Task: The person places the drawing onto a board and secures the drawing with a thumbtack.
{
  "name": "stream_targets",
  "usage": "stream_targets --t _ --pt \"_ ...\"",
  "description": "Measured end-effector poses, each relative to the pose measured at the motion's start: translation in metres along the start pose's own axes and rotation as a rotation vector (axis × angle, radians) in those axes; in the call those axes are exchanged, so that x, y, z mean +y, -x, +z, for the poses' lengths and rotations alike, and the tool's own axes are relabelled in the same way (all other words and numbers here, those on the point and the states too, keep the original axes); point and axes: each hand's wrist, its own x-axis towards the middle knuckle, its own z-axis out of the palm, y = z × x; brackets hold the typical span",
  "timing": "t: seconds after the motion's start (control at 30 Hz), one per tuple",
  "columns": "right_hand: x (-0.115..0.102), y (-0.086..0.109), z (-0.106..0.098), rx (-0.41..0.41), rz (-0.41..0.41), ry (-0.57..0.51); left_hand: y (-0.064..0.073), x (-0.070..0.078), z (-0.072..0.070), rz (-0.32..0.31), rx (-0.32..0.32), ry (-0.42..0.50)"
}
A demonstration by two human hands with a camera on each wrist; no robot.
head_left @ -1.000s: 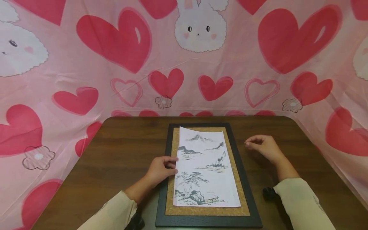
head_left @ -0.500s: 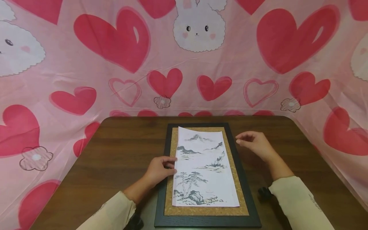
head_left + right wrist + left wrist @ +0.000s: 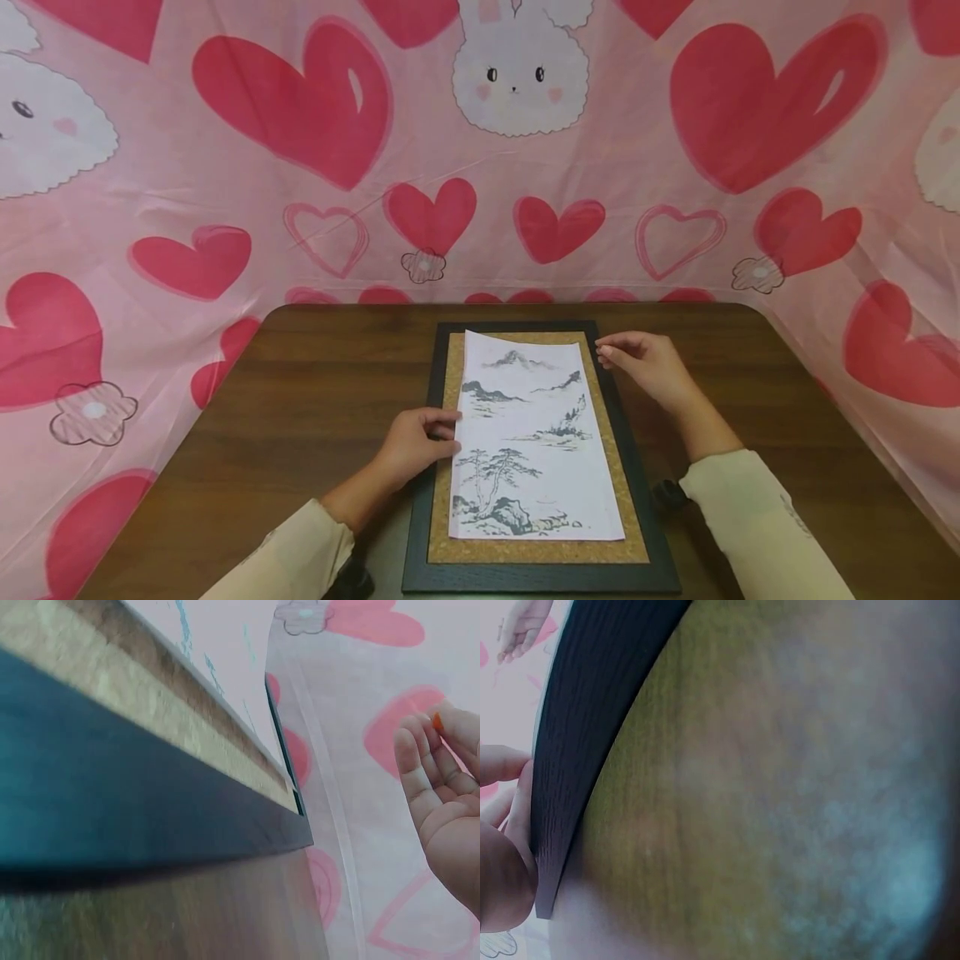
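A white paper (image 3: pixel 536 417) with ink-style mountains and trees lies on a cork board (image 3: pixel 540 551) with a black frame (image 3: pixel 542 577). Its top left corner lifts slightly. My left hand (image 3: pixel 417 446) rests at the paper's left edge, thumb and fingertips touching it, spread apart. In the left wrist view, that hand's fingers (image 3: pixel 517 802) show beyond the black frame's side. My right hand (image 3: pixel 651 367) hovers at the frame's upper right, near the paper's top right corner. Between its thumb and index finger it pinches a small orange piece (image 3: pixel 436 721), mostly hidden by the fingertips.
The board lies on a dark brown wooden table (image 3: pixel 315 358). Behind and beside the table hangs a pink cloth (image 3: pixel 420 150) with hearts and rabbit faces. Dark wrist devices show beneath both pale sleeves (image 3: pixel 757 517).
My right hand has moved left and slightly up, from the table beside the board to the frame's upper right. The left hand stays at the paper's left edge.
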Motion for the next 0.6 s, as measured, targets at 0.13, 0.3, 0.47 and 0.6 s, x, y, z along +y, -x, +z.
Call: stream_targets --t 0.13,0.3,0.47,0.6 --pt "0.000 -0.005 0.006 0.001 -0.062 0.019 0.000 -0.001 0.000 -0.005 -0.001 0.003" --pt "-0.002 -0.012 0.014 0.019 -0.055 0.036 0.000 0.001 0.000 -0.016 0.001 0.003" --pt "-0.004 -0.020 0.023 0.012 -0.028 0.027 0.001 0.003 0.001 -0.012 0.004 -0.010" --pt "-0.003 -0.026 0.033 -0.022 -0.002 0.014 0.002 0.004 0.001 -0.015 0.001 -0.021"
